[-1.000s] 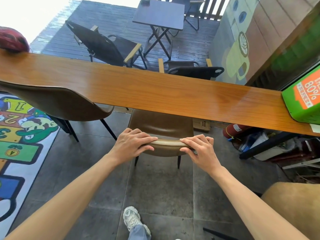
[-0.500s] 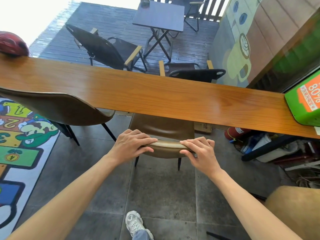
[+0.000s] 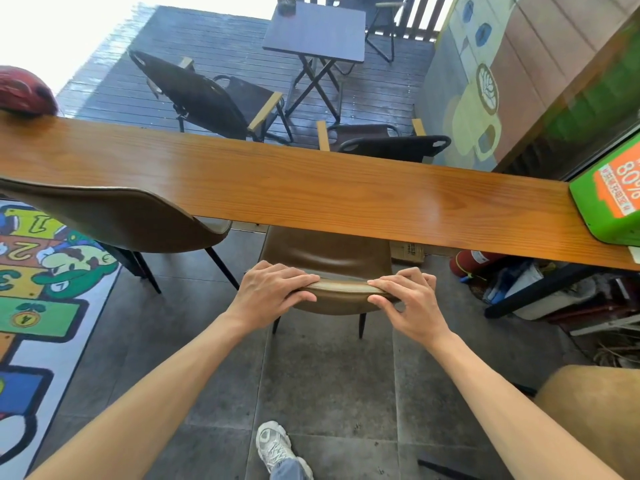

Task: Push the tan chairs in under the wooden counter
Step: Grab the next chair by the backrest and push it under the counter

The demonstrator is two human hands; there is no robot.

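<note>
A long wooden counter [image 3: 277, 181] runs across the view. A tan chair [image 3: 325, 258] stands in the middle, its seat hidden beneath the counter and only its backrest showing. My left hand [image 3: 270, 289] grips the left end of the backrest's top edge. My right hand [image 3: 408, 299] grips the right end. A second tan chair [image 3: 114, 220] stands to the left, its backrest overlapping the counter's near edge. The curved back of a third tan chair [image 3: 595, 410] shows at the bottom right corner.
A red helmet [image 3: 24, 93] lies on the counter's far left and a green box [image 3: 609, 199] on its right end. A colourful play mat [image 3: 38, 289] covers the floor at left. A red extinguisher [image 3: 474, 263] and clutter lie under the counter's right part. My shoe [image 3: 273, 445] is below.
The middle chair has slid slightly further beneath the counter with both hands still on its backrest. My foot has stepped a little forward.
</note>
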